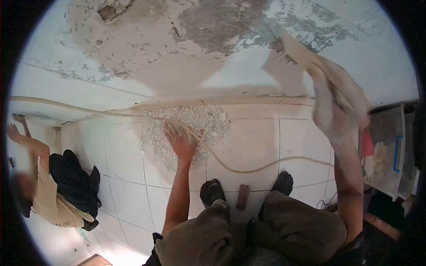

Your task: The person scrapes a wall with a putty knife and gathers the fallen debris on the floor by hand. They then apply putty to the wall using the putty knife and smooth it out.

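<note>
My right hand [339, 106] is raised at the wall, its fingers wrapped round a scraper-like tool [306, 55] whose tip is close to the rough patch; both are blurred by motion. The wall [177, 71] has peeling paint and grey bare areas. My left hand [181, 142] is low over a heap of pale chips [206, 124] on the floor, fingers spread, beside a thin hose [228, 167]. Nothing shows in the left hand, and whether it touches the hose is unclear.
A co-worker [60, 190] crouches at the far left, one hand raised to the wall. Between my feet lies a reddish-brown block [242, 197]. Clear plastic drawers [386, 153] stand at the right. The hose crosses the tiled floor [253, 137].
</note>
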